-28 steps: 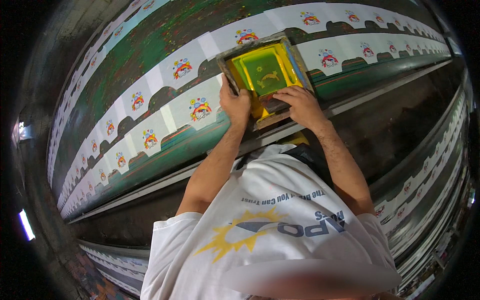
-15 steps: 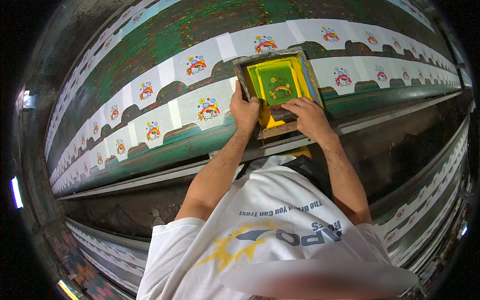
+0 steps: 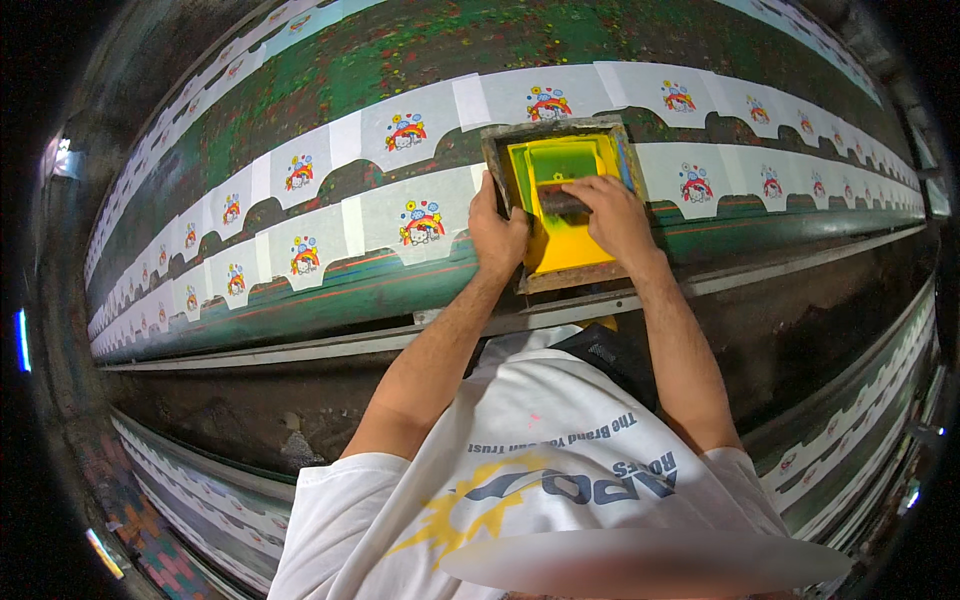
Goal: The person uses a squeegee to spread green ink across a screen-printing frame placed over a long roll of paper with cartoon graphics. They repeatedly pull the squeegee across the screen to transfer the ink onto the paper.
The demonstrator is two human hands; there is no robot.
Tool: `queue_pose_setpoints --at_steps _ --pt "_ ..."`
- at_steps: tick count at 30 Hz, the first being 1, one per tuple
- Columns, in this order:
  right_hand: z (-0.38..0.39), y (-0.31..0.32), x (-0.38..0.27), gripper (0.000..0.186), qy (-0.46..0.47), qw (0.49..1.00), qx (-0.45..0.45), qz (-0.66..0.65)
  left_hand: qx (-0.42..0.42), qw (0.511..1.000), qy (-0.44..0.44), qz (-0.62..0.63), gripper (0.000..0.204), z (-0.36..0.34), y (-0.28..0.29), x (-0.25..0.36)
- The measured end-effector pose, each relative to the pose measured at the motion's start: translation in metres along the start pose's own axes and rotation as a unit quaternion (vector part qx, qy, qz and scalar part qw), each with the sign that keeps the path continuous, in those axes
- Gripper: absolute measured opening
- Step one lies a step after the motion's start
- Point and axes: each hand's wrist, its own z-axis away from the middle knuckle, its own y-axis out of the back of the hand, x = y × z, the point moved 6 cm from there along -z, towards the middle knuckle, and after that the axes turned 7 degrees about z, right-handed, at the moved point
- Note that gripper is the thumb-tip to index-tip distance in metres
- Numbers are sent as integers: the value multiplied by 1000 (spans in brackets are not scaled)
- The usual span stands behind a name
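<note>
A wooden-framed printing screen [image 3: 575,278] lies over the row of white cut pieces nearest me. Yellow ink [image 3: 565,252] covers its lower part, while the upper mesh looks greenish. My left hand [image 3: 498,235] is closed round the left side of the frame, its thumb toward the mesh. Inside the frame, my right hand [image 3: 618,218] grips a dark squeegee [image 3: 562,204], which rests across the middle of the mesh. The squeegee and fingers hide part of the stencil. Beneath the screen, the piece is mostly covered.
Printed white pieces [image 3: 422,222] with a rainbow and cartoon motif run left and right along a long green table [image 3: 350,275]. A second row [image 3: 405,132] lies behind. A pale metal rail [image 3: 270,352] edges the table near me. Another table with white pieces [image 3: 200,500] stands lower left.
My right hand has pushed the squeegee away from me, up the screen, and yellow ink now covers the lower mesh. My left hand keeps its hold. The whole view has shifted slightly.
</note>
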Motion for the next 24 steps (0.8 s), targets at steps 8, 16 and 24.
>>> queue_pose_setpoints --at_steps 8,16,24 --pt "-82 16 25 45 -28 993 -106 -35 12 1000 -5 -2 76 -2 0 -6" --pt "-79 -3 26 43 18 997 -77 -21 12 1000 -14 8 76 -2 0 -6" --pt "39 3 -14 56 7 998 -57 -1 15 1000 6 -16 78 1 1 -8"
